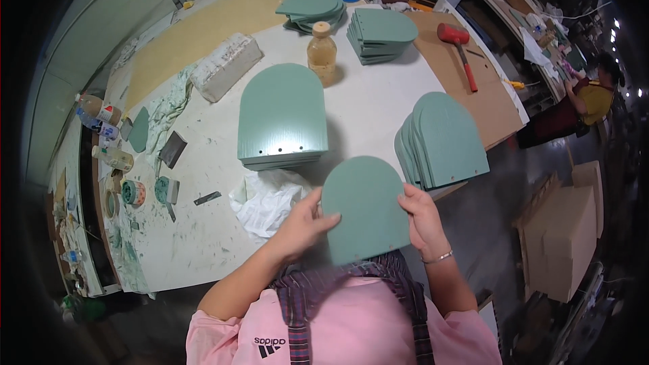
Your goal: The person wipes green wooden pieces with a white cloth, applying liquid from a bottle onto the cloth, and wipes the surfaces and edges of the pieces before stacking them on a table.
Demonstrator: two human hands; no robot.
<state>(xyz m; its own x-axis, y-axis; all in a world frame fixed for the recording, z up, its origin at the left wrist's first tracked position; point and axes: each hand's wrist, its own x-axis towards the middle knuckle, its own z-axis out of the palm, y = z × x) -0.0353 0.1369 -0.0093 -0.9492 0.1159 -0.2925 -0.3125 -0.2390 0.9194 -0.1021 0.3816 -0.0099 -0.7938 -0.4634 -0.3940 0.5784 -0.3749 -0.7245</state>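
Note:
Between my two hands is a green arched panel point(365, 213), flat, with small holes along its straight edge. My left hand point(307, 224) grips its left side, thumb on the face. On the opposite side my right hand point(420, 215) pinches the edge; a bracelet circles that wrist. Just beyond lies a neat stack of matching panels point(282, 111), the top one glossy. A crumpled white cloth point(267, 201) is tucked against the near side of that stack, close to my left hand. To the right, a fanned stack of panels point(446, 138) sits at the table edge.
Two more panel stacks point(382, 30) stand at the back, near a bottle of amber liquid point(322, 57). A red mallet point(461, 54) rests on brown cardboard. At left are a whitish block point(226, 67), a putty knife point(207, 198) and open tubs point(133, 192). A co-worker point(588, 98) stands far right.

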